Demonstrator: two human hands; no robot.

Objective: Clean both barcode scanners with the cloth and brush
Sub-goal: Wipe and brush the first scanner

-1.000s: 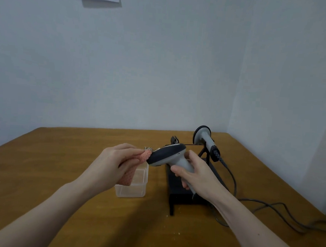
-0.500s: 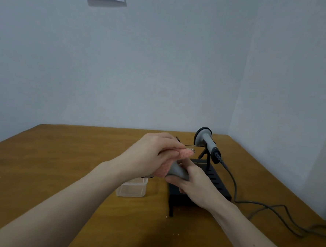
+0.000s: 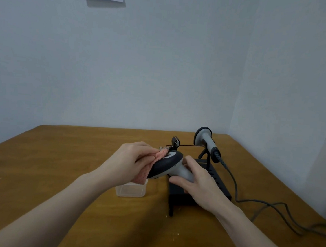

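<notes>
- Held scanner (image 3: 167, 166): raised above the surface (image 3: 60, 164), near centre, head to the left and handle to the right. Grey handle, dark head. It looks like a rigid moulded plastic shell, probably light enough for one hand.
- Right hand (image 3: 198, 184): fingers and thumb curled round the grey handle, gripping it. The handle is judged the proper place to take hold; it leaves the head free for wiping.
- Left hand (image 3: 131, 163): fingers pinch the pink cloth (image 3: 146, 170) and press it against the left side of the scanner head.
- Cloth: soft and limp, folding over the head's curve. It should conform to the shell readily but needs finger pressure behind it to do any work.
- Handling judgement: the smooth shell may slip under sideways wiping force, so a firm grip is advised. The scan window cannot be seen from here; it is presumed the delicate part, and light pressure is advised there.
- Second scanner (image 3: 207, 141): far right, resting on a black stand (image 3: 217, 184), with a grey cable (image 3: 268, 204) trailing right across the surface. The cable will likely tug if it is lifted.
- Clear plastic container (image 3: 131, 190): on the surface, below the left hand.
- Brush: not identifiable.
</notes>
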